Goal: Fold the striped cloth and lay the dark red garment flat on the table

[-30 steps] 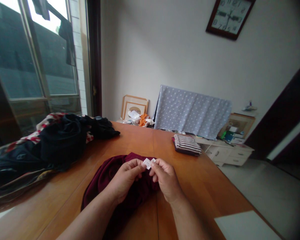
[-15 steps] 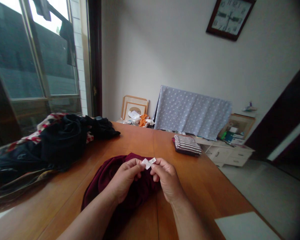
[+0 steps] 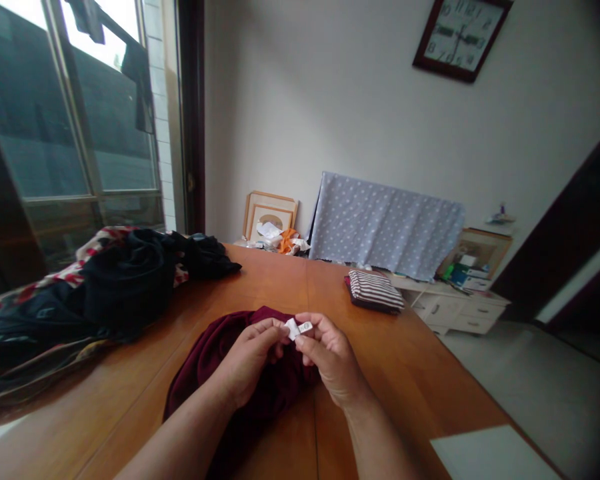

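Observation:
A small white label (image 3: 293, 329) with dark print on its right part is held between my two hands, just above a dark red garment (image 3: 220, 340). My left hand (image 3: 255, 353) pinches the label's left side between thumb and fingers. From the right, my right hand (image 3: 330, 353) has its thumb and forefinger closed at the label's other side. The garment lies bunched on the wooden table under both hands and forearms, which cover part of it. I cannot tell where the label joins the garment.
A heap of dark clothes (image 3: 130, 287) lies on the table's left side. Folded striped clothes (image 3: 375, 291) sit at the far right of the wooden table (image 3: 280, 280). A pale flat sheet (image 3: 490, 453) is at the near right corner. Behind stands a white cabinet (image 3: 460, 312).
My right thumb and forefinger have shifted slightly left along the label. The label has turned and folded a little, showing more of its printed part. The garment stays in place.

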A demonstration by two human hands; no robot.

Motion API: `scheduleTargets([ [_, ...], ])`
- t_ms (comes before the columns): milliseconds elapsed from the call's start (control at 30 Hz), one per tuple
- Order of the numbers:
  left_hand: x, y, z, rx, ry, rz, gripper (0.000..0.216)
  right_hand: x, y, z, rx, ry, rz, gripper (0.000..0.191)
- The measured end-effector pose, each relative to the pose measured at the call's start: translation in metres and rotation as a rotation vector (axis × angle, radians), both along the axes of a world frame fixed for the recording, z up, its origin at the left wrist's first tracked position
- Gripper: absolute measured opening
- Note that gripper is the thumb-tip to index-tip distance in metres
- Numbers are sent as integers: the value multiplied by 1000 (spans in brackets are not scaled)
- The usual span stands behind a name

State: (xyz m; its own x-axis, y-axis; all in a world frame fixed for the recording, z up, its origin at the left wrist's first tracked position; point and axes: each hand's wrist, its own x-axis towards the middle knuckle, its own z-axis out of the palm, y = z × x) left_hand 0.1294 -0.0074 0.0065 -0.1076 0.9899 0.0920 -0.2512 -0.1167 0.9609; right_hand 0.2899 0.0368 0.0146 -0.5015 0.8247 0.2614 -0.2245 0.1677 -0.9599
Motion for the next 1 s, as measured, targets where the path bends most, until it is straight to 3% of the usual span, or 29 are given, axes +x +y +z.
scheduleTargets([
  [667, 1, -1, -1, -18, 29, -19, 23, -1, 2, -2, 27, -84, -140, 35],
  [1000, 1, 0, 0, 0, 12, -22, 25, 1, -1, 2, 15, -82, -35, 29],
])
